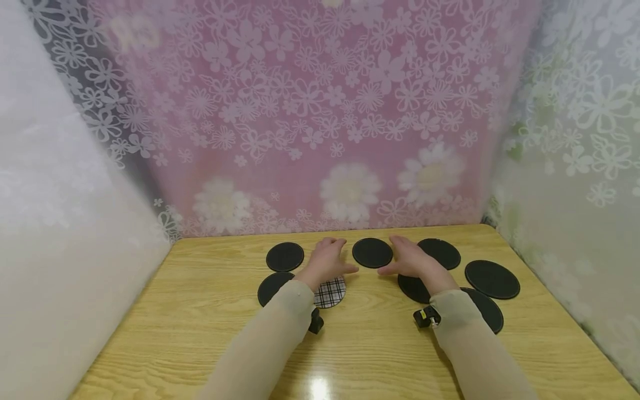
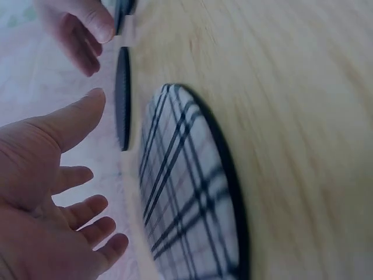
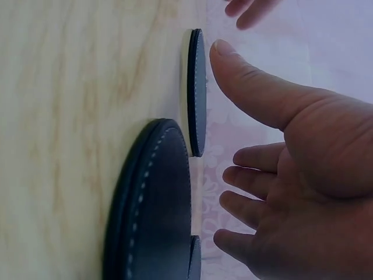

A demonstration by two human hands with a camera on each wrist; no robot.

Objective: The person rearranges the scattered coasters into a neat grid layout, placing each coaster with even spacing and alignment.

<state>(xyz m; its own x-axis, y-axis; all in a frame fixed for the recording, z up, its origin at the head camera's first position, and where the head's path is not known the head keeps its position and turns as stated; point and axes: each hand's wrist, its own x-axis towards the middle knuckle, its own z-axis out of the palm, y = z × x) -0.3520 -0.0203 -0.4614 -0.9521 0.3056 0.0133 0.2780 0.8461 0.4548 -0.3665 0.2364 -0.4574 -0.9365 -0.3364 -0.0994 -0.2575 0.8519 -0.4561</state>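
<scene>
A round black coaster [image 1: 372, 253] lies flat on the table between my two hands. On its left my left hand [image 1: 326, 262] hovers with spread fingers and holds nothing. My right hand [image 1: 411, 259], its thumb and fingers apart, is close to that coaster's right edge, also holding nothing. Below the left hand lies a coaster with its plaid side up [image 1: 331, 293], partly covered by the wrist; the left wrist view shows its black-and-white check [image 2: 186, 186]. Under the right hand sits another black coaster [image 1: 414, 289] with pale edge stitching, partly hidden by it.
Two black coasters, a far one [image 1: 285, 256] and a nearer one [image 1: 272, 288], lie left of the left hand. More lie to the right: one at the back [image 1: 442, 253], one near the right edge [image 1: 492, 279] and one behind the right sleeve [image 1: 485, 311]. Floral curtains surround the wooden table [image 1: 190, 316].
</scene>
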